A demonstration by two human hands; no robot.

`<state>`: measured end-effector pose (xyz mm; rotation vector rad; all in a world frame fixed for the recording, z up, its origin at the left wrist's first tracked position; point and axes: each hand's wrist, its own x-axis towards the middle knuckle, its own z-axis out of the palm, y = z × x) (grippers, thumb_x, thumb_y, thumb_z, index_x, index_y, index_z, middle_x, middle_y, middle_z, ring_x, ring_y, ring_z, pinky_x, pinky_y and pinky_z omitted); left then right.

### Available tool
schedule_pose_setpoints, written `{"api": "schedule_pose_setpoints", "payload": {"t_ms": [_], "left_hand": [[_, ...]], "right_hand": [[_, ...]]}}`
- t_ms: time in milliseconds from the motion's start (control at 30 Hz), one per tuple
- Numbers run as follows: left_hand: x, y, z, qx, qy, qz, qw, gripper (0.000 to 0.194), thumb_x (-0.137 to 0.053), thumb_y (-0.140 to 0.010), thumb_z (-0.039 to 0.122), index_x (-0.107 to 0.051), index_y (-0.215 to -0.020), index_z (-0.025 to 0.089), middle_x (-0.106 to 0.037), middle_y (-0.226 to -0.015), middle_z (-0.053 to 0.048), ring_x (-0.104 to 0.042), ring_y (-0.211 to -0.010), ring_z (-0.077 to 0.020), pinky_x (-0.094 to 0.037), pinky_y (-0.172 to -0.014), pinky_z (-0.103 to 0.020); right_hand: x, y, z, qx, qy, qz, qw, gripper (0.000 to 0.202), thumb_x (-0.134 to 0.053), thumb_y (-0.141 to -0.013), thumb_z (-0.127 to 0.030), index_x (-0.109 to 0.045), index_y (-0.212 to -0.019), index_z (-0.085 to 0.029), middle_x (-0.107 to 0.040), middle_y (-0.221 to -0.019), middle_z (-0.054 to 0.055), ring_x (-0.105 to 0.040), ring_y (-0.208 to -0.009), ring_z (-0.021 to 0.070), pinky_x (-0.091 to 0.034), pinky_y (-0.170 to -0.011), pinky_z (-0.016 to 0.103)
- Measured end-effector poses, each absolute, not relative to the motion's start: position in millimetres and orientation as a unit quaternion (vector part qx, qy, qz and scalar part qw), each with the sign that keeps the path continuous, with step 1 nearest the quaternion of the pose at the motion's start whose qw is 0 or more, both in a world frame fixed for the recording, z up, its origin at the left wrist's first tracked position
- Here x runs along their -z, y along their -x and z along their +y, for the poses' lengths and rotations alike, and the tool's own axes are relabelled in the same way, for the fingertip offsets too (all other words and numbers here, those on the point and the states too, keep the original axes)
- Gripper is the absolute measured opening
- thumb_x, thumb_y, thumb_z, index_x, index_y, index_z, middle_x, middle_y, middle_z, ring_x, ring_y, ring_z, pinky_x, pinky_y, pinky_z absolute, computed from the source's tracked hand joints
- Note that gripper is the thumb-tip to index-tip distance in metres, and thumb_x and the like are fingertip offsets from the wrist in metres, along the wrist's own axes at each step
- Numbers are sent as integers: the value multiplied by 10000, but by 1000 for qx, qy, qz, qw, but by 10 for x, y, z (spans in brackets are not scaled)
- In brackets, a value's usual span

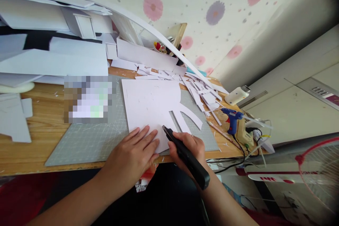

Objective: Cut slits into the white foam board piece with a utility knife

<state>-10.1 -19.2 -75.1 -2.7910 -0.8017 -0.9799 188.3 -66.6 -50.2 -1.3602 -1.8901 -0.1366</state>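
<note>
A white foam-board-like sheet (148, 99) lies on the grey cutting mat (90, 144), with a slot and curved strips cut at its right side. My left hand (137, 152) rests flat on the sheet's near edge, fingers stretched out. In my right hand (189, 148) is a black utility knife (186, 155), its handle pointing back toward me. The knife's tip is over the sheet, just right of my left fingertips; whether the blade is in the sheet I cannot tell. A curved white strip (192, 114) spreads out beside the sheet's right edge.
White offcuts (198, 91) pile up behind and right of the mat. A blue glue gun (233, 118) stands near a white bottle (238, 95) at the right, cables trailing. White board pieces (53, 60) are stacked at left. A long white strip (156, 33) arches over the back.
</note>
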Motion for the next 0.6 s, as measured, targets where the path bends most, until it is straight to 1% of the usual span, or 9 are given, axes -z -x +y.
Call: {"api": "schedule_pose_setpoints", "payload": {"t_ms": [267,433,533,600], "left_hand": [[763,116,-177,307,915,-258,49,261,-491,-947,248,-692,-1084,154,-679,-1232,-96,-614,-1169,-317,-507,-962,-505],[779,130,-162,304,917,-253,57,253,-512,-944,287,-683,-1075,154,-683,-1225,-98,-610,-1174,-318,-510,-960,-507],[778,135,-153,301,919,-248,63,253,-528,-936,286,-676,-1084,143,-687,-1217,-101,-616,-1165,-320,-518,-949,-506],[773,135,-144,299,920,-246,64,264,-525,-938,297,-674,-1092,142,-686,-1217,-103,-615,-1165,-323,-518,-948,-509]], "right_hand": [[471,-1894,-902,59,519,-760,387,214,-622,-795,-149,-564,-995,-201,-661,-674,18,-625,-534,147,-500,-528,246],[501,-1908,-1068,85,504,-758,405,259,-618,-789,-122,-571,-1037,-183,-606,-619,3,-540,-480,133,-454,-479,249],[513,-1902,-1155,87,497,-758,413,293,-612,-790,-101,-567,-1070,-175,-641,-666,24,-581,-531,144,-478,-516,253],[514,-1897,-1208,83,497,-756,418,297,-601,-794,-91,-565,-1076,-177,-640,-664,20,-583,-531,140,-477,-516,247]]}}
